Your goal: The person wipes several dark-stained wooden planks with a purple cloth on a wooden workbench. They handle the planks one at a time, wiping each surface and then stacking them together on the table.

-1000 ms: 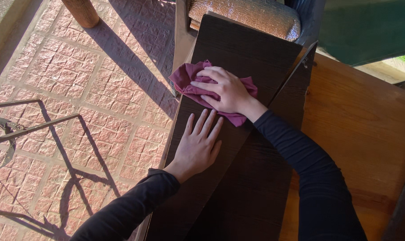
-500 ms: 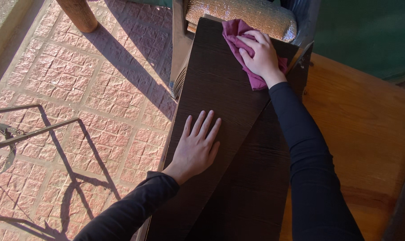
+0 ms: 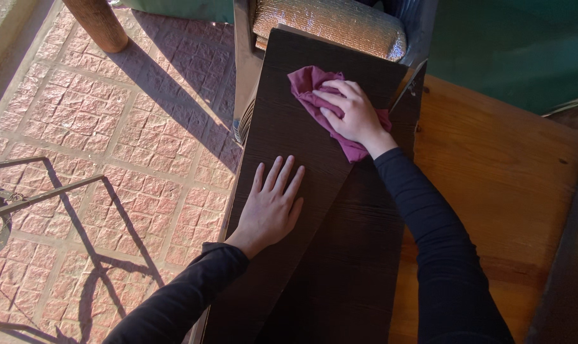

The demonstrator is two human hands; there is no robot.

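— Over at the left edge of the dark board [image 3: 282, 127], what do you make out?

— Past that edge lies pink paving [image 3: 110, 127], sunlit, with a thin metal frame [image 3: 40, 191] throwing its shadow across it. A round wooden post [image 3: 98, 22] stands at the far left corner of the paving.

— And on the board itself?

— Near its left edge, about midway along, the left hand [image 3: 271, 207] lies flat, palm down, fingers [image 3: 282, 175] stretched out and slightly apart, gripping nothing. The sleeve is black.

— Where's the cloth?

— Up toward the far end of the board, right of the middle. It's a magenta cloth [image 3: 308, 86], crumpled, lying on the dark wood. The right hand [image 3: 349, 111] presses down on top of it, fingers [image 3: 330, 99] curled and close together over the folds, with cloth showing out to the left and below the wrist.

— What is the board resting on?

— A second dark panel [image 3: 359, 255] lies under it at a slant, touching it. Beyond the far end there's a chair with a woven cushion [image 3: 327, 25]. To the right, an orange-brown wooden surface [image 3: 492, 178] runs alongside the panel.
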